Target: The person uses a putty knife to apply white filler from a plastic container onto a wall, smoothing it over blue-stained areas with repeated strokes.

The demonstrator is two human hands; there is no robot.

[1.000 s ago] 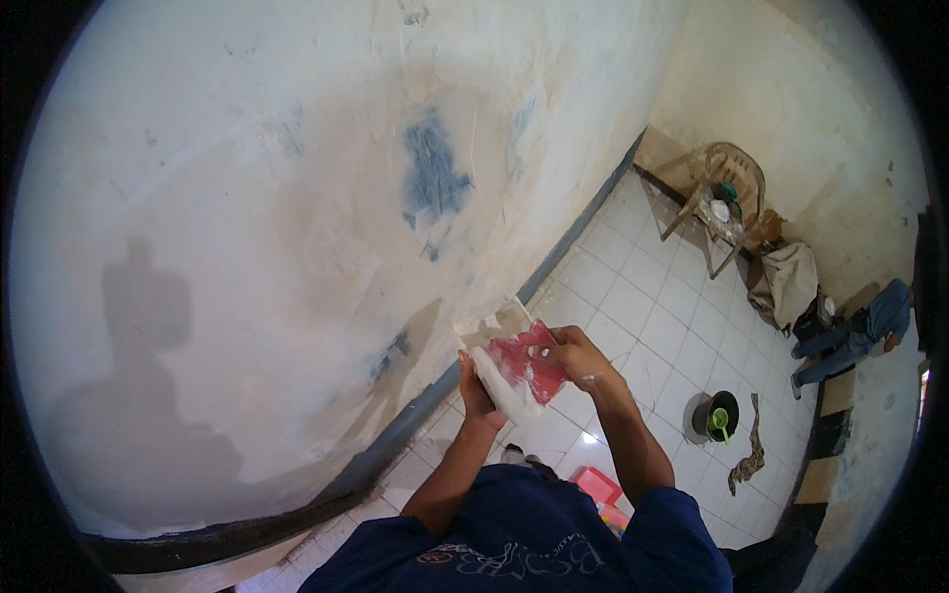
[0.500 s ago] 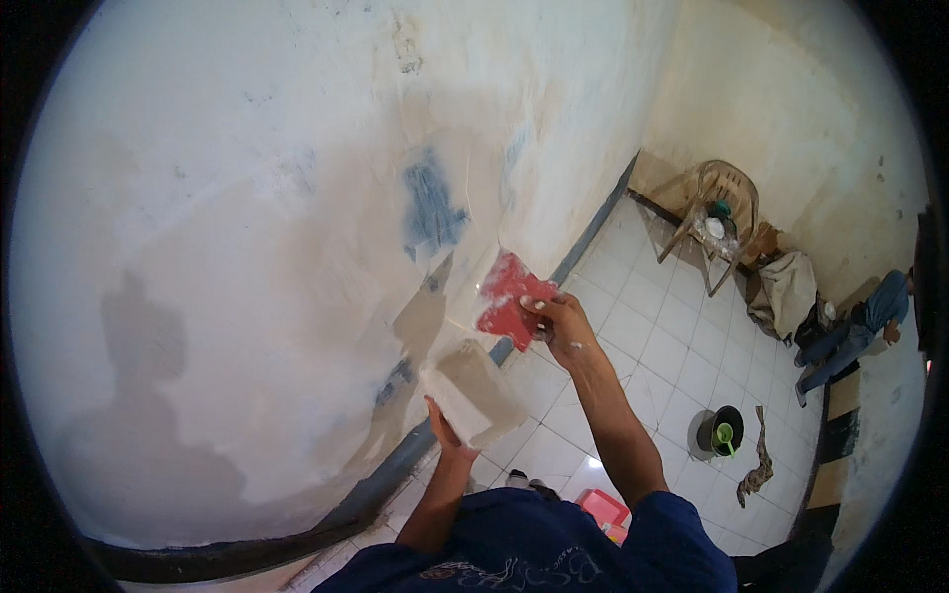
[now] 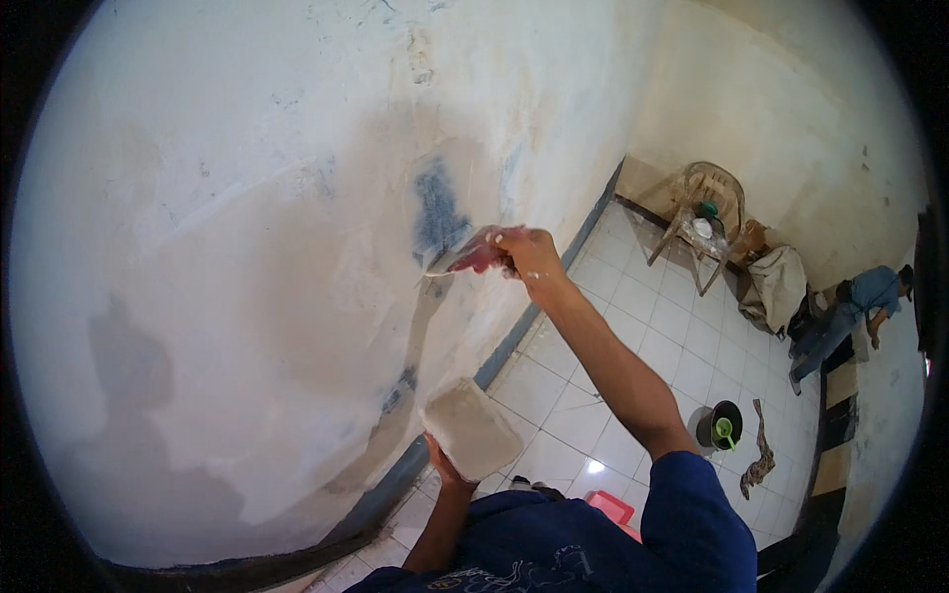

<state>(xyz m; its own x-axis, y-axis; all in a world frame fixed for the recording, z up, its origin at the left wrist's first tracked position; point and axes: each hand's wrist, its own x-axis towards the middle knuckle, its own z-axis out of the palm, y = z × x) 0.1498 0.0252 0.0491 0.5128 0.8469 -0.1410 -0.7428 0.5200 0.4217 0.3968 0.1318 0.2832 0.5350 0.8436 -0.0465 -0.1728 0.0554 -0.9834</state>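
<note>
A red putty spreader, smeared with white, is pinched in my right hand. It is turned nearly edge-on, with its edge at the wall just below a dark blue-grey patch. Whether the edge presses on the wall is hard to tell. Low by the wall's foot, my left hand grips a pale rectangular tub from its near left side. The tub looks coated with whitish paste; most of my left fingers are hidden beneath it.
White floor tiles lie to the right. A chair holding things stands by the far corner, beside a draped beige cloth. Another person is at the right wall. Nearer are a black bucket with a green dipper, a crumpled rag and a pink container.
My right hand has moved up and left to the wall, turning the spreader from broadside to nearly edge-on. The tub has dropped slightly and its opening is turned differently.
</note>
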